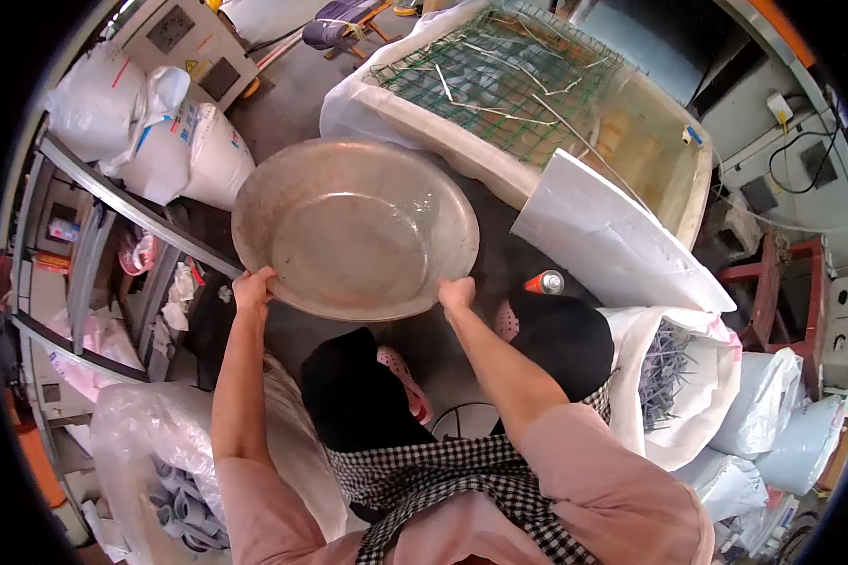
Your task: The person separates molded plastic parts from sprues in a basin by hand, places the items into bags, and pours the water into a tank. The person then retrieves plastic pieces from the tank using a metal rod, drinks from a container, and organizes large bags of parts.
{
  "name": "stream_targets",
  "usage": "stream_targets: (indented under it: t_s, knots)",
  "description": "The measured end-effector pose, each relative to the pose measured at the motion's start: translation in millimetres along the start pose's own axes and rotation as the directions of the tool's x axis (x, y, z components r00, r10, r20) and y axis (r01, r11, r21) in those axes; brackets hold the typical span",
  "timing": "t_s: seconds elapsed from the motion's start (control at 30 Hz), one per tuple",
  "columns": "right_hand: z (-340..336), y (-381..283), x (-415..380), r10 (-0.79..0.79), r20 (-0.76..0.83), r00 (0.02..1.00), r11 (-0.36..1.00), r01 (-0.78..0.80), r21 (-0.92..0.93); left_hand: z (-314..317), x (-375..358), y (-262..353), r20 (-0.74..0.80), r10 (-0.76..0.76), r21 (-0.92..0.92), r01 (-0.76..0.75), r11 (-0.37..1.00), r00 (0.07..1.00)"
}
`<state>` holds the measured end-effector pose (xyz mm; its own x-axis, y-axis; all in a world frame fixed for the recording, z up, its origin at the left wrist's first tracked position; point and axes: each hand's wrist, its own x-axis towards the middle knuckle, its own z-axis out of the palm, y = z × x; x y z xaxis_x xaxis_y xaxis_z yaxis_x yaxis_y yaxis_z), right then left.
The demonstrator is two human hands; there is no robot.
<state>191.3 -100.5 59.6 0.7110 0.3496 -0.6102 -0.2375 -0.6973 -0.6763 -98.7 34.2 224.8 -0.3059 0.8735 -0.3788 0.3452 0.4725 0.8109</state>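
Observation:
A wide round metal basin [349,247] is held out in front of my knees, its hollow side facing me. My left hand [252,287] grips its rim at the lower left, with the fingers closed over the edge. At the lower right of the same rim, my right hand [457,295] is closed on it too. Nothing but a few small specks and a wet shine shows inside the basin. The fingertips behind the rim are hidden.
Beyond the basin stands a water tub [499,174] with green netting. A white board [622,231] leans at its corner, near an orange spray can [545,282]. Sacks of grey parts [667,377] flank me. A metal frame [132,202] and full white bags [219,158] are left.

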Motion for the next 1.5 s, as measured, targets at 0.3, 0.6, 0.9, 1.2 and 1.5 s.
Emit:
stream_targets:
  t_s: [0.3, 0.6, 0.9, 1.2, 1.5]
  knots:
    - [-16.3, -78.1, -68.5, -0.038, 0.225, 0.974, 0.983, -0.004, 0.184, -63.1, -47.3, 144.8, -0.034, 0.238, 0.121, -0.233, 0.965, 0.971]
    - [-51.2, -167.5, -61.0, -0.053, 0.178, 0.983, 0.898, -0.031, 0.439, -15.4, -101.9, 298.5, 0.004, 0.439, 0.216, -0.429, 0.877, 0.899]
    - [-25.7, -206.6, 59.1, 0.152, 0.327, 0.933, 0.664, -0.341, 0.665, 182.0, -132.9, 389.4, -0.006, 0.679, 0.632, -0.524, 0.572, 0.734]
    - [-13.1, -216.4, 87.8, 0.057, 0.491, 0.869, 0.229, -0.49, 0.841, 275.1, -192.0, 405.0, 0.143, 0.866, 0.863, -0.488, 0.128, 0.479]
    - [-19.3, -215.6, 96.3, -0.063, 0.578, 0.814, -0.087, -0.581, 0.809, 319.8, -256.6, 382.1, 0.332, 0.918, 0.817, -0.553, -0.165, 0.218]
